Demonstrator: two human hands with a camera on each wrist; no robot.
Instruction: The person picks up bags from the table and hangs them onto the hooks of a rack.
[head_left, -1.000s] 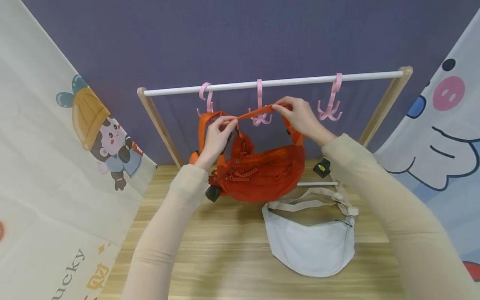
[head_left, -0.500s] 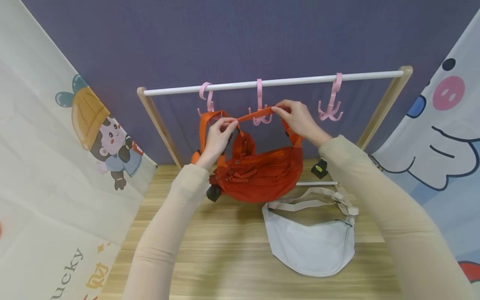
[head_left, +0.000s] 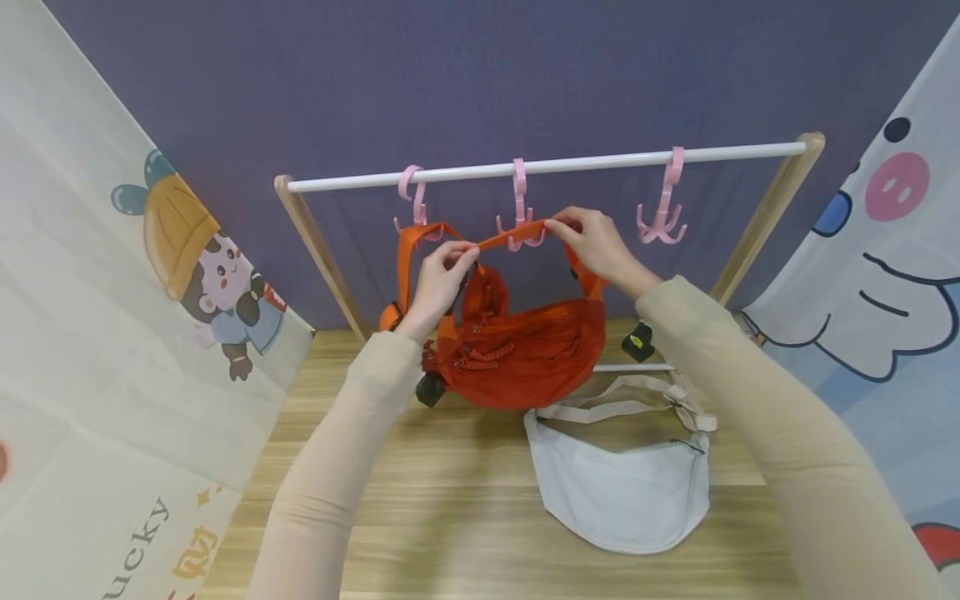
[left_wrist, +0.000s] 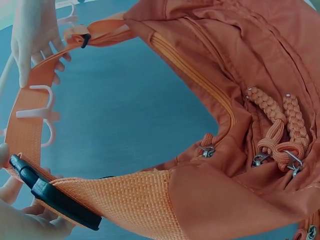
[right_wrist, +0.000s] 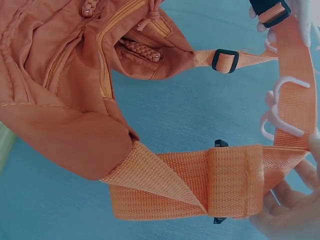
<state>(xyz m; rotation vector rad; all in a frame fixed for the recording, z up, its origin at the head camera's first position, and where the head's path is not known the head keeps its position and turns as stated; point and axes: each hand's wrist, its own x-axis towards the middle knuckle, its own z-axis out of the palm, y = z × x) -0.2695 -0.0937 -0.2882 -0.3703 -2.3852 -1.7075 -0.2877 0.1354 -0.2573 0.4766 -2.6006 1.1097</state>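
A red-orange waist bag (head_left: 525, 358) hangs below its orange strap (head_left: 510, 237), which is stretched between both hands. My left hand (head_left: 437, 287) pinches the strap's left part, close to a black buckle (left_wrist: 55, 195) in the left wrist view. With thumb and fingers, my right hand (head_left: 597, 248) pinches the strap's right part. Between the hands, the strap crosses the pink middle hook (head_left: 520, 187); the right wrist view shows curled prongs (right_wrist: 287, 117) in front of the webbing. Whether the hook bears any weight, I cannot tell. Zip pulls of braided cord (left_wrist: 297, 120) dangle from the bag.
A white rail (head_left: 600, 162) on wooden posts carries another pink hook (head_left: 663, 208) at right and one (head_left: 412, 185) at left, where another orange strap (head_left: 406, 258) hangs. A pale grey bag (head_left: 626, 496) lies on the wood-grain surface (head_left: 420, 508). Printed curtains (head_left: 97, 333) flank both sides.
Both hands have lowered the strap slightly, so that it now crosses lower on the middle hook, among its prongs. The red-orange bag has dropped a little with it.
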